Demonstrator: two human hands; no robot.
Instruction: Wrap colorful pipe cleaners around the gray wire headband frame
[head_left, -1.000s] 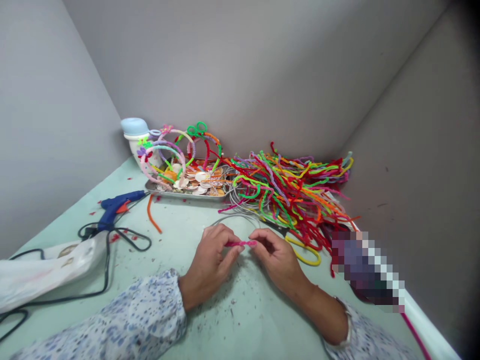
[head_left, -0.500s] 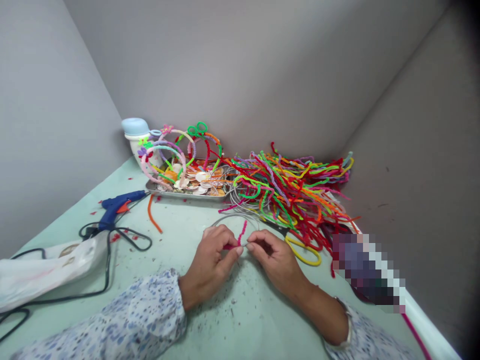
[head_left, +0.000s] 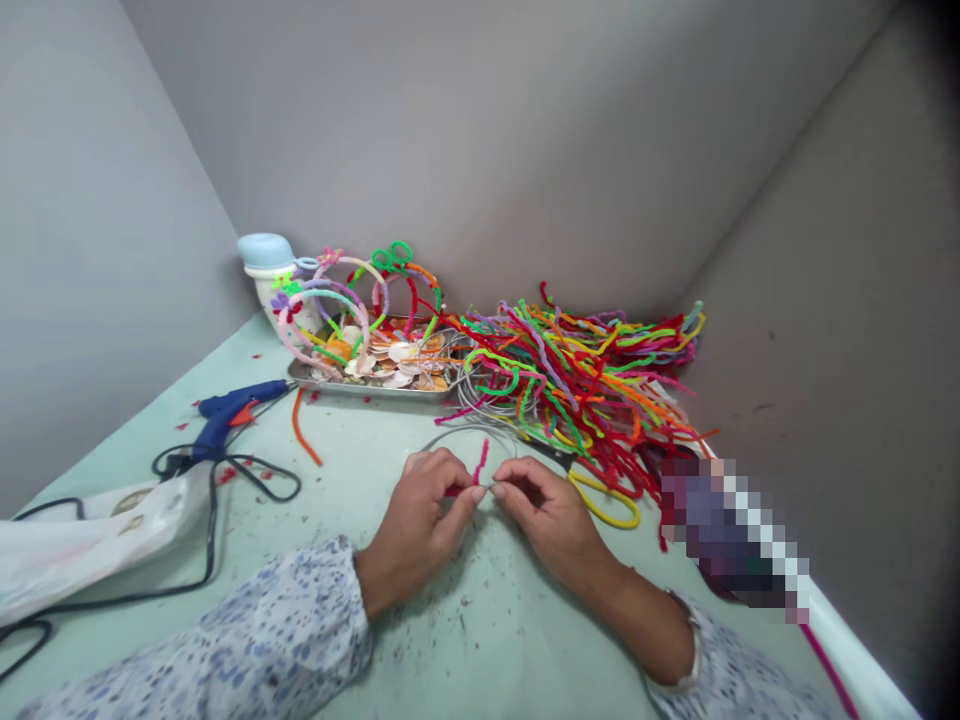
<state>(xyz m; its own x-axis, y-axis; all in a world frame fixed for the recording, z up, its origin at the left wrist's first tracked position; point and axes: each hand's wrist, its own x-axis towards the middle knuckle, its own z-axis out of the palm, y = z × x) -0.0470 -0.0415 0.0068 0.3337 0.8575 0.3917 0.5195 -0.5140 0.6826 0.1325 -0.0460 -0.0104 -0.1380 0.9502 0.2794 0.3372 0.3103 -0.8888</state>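
My left hand pinches a magenta fuzzy stem, whose short upper end stands up beside the fingertips. Close on its right, my right hand is closed in a pinch on the end of a thin grey wire. The wire curves in a loop behind both hands. The fingertips of the two hands nearly meet, and they cover the place where stem and wire come together. Both hands are just above the green tabletop.
A metal tray holds discs and colourful fuzzy rings near a white bottle. Fuzzy stems are heaped right of it, behind yellow-handled scissors. At left lie a blue glue gun, its cord and a white plastic bag.
My right fingertips have come slightly nearer to the left ones. Both hands keep their pinch, and the whole view has shifted a little.
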